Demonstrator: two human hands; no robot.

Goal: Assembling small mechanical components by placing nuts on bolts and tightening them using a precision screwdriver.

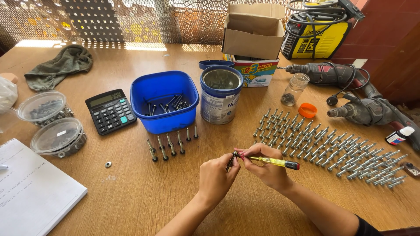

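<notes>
- Wooden worktop [131, 205] carries everything; at its left edge lie a white notepad [35, 192] and two clear lidded tubs of hardware [50, 122], with a black calculator [110, 110] just beside them.
- Blue plastic tub [165, 100] stands left of centre with a few bolts inside; a short row of anchor bolts [171, 145] lies just in front of it, and an open metal tin [221, 99] stands to its right.
- The left hand [216, 177] has its fingers pressed together around a single anchor bolt [230, 161], held above the worktop near the middle of the view. Its long axis runs slightly tilted from upright, upper end toward the screwdriver tip.
- The right hand [264, 168] pinches a yellow-handled screwdriver [273, 161] between thumb and fingers; the tool lies almost level, tip pointing left at the bolt's upper end, red cap to the right.
- To do this well, I judge the bolt should be held firm and the tip kept square on the bolt's end so it does not slip toward the holding fingers.
- Further right, many anchor bolts [332, 148] lie in slanted rows; an orange lid [308, 110] and two power drills [358, 94] sit behind them.
</notes>
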